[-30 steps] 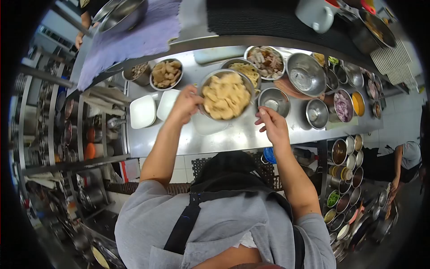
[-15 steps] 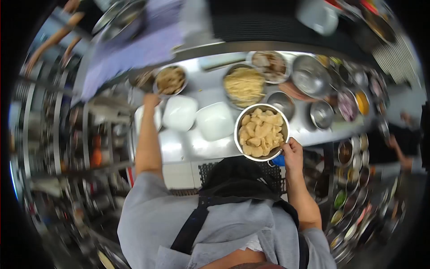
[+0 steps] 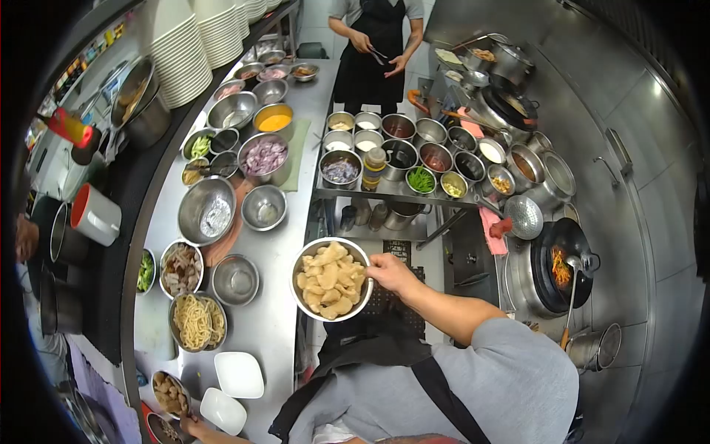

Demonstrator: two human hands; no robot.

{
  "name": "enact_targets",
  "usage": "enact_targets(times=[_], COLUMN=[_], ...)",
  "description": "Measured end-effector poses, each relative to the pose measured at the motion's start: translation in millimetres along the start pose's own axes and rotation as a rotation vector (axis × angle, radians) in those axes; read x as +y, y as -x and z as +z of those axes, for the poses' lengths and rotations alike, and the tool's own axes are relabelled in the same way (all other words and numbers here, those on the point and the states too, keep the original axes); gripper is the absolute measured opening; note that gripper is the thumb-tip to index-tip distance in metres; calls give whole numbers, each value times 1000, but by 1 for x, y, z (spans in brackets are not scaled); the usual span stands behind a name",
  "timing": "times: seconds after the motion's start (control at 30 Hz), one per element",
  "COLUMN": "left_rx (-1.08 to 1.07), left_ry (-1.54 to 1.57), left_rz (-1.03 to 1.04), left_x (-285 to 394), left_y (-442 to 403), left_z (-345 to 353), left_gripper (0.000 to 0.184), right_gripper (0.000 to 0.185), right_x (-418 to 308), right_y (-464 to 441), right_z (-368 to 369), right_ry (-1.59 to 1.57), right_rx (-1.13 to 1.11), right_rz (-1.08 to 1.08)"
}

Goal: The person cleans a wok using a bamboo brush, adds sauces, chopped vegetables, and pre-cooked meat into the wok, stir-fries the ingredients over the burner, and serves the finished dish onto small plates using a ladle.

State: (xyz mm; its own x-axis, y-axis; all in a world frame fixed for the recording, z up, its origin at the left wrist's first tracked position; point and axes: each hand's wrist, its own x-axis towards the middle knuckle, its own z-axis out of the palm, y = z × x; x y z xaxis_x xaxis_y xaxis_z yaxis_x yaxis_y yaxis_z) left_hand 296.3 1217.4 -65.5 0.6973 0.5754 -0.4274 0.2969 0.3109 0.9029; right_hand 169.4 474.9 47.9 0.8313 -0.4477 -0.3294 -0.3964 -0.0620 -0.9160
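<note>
My right hand grips the rim of a round metal bowl, held up beside the steel counter's edge. Pale yellow chunks heap inside it; their exact kind is unclear. Far down at the lower left, my left hand has its fingers at the rim of a smaller metal bowl of brown pieces, seemingly closed on it, though partly hidden. Close by are two white square bowls and another small bowl. A metal bowl of noodles stands farther along the counter.
Metal bowls, including one of red onion, line the steel counter. A side station holds several sauce and ingredient pots. Across it stands a co-worker with tongs. Woks sit at the right; plates are stacked upper left.
The view has swung right, bringing the co-worker, sauce station and woks into sight. My right hand still holds the bowl of pale chunks; my left hand remains by the bowl of brown pieces.
</note>
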Motion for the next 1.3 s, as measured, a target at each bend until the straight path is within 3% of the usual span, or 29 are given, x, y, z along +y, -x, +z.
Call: enact_targets(times=[0.1,0.27,0.37,0.43,0.47,0.53,0.6,0.73,0.77,0.8,0.83,0.9,0.97,1.1,1.27,1.3], left_rx=[116,65,-57,-234,-369,-486,-747,-1206,-1214,-1292,-1389,-1575,-1725,-2011,-2171,-2218], left_ry=[-130,-283,-333,-319,-273,-364,-365,-445,-509,-440,-615,-609,-669,-675,-614,-709], left_rz=[168,371,456,427,547,303,219,181,175,147,113,114,199,276,-167,-146], left_x=[21,55,58,41,17,6,-31,-114,-126,-154,-158,-206,-216,-276,-343,-346], left_y=[41,102,151,185,168,281,338,499,573,586,633,691,798,921,1028,1043], left_z=[21,81,134,182,200,272,330,430,449,474,493,542,564,626,654,658], left_gripper=[21,17,16,24,25,28,26,22,21,19,18,15,15,21,25,27], right_gripper=[18,15,14,13,14,15,18,14,12,12,12,11,12,13,11,11], right_x=[30,62,76,106,123,147,171,232,246,250,253,272,283,263,269,262], right_y=[12,55,96,122,140,179,216,294,314,337,354,384,414,446,464,461], right_z=[-49,-125,-176,-214,-237,-272,-302,-351,-361,-371,-382,-404,-424,-452,-446,-446], right_ry=[-49,-190,-313,-376,-294,-299,-323,-451,-522,-486,-445,-459,-584,-644,-734,-748], right_rx=[130,303,442,531,585,678,798,1048,1086,1165,1238,1408,1510,1745,1921,1980], right_rz=[-75,-60,-38,2,-15,-9,-2,31,40,95,140,135,68,0,22,35])
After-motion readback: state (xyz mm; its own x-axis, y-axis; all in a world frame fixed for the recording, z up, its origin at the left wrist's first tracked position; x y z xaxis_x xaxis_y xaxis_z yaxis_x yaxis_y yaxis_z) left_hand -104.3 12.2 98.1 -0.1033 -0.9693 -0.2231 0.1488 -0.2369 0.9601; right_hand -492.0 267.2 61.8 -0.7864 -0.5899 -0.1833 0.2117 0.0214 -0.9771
